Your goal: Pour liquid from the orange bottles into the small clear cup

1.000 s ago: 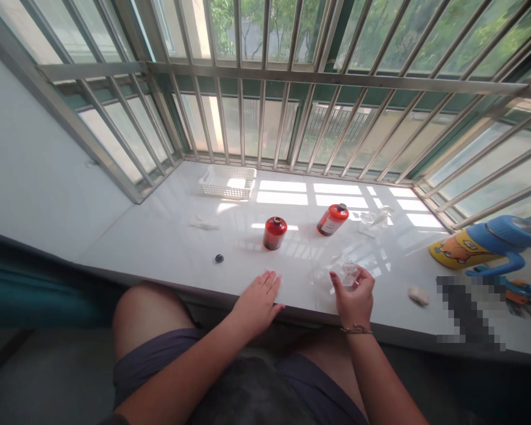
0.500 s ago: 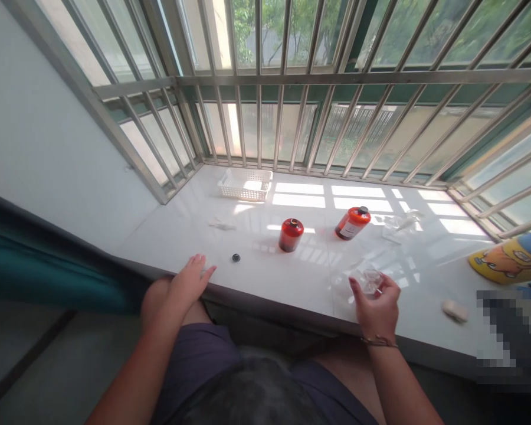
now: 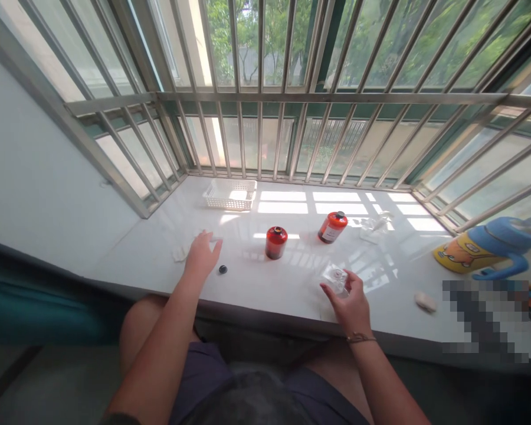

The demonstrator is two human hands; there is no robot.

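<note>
My left hand (image 3: 200, 258) reaches over the white surface, thumb and fingers apart, at a thin whitish item (image 3: 222, 239) that it partly covers. A small black cap (image 3: 222, 270) lies just right of that wrist. My right hand (image 3: 353, 300) has its thumb and fingers around a small clear container (image 3: 335, 276) close to the sill's front; its exact kind is hard to make out. Between the hands stands an amber-red bottle (image 3: 277, 243) with an uncapped neck. A second red bottle (image 3: 333, 227), labelled and black-topped, stands behind to the right.
At the back left sits a white perforated basket (image 3: 230, 198). Crumpled clear plastic (image 3: 376, 228) lies at the right rear. A blue and yellow tumbler (image 3: 478, 248) and a small beige object (image 3: 425, 303) are farther right. Metal window bars (image 3: 261, 136) border the ledge (image 3: 269, 289).
My left hand has moved forward from the front edge to the thin whitish item. My right hand still holds the clear container. The view has shifted slightly right.
</note>
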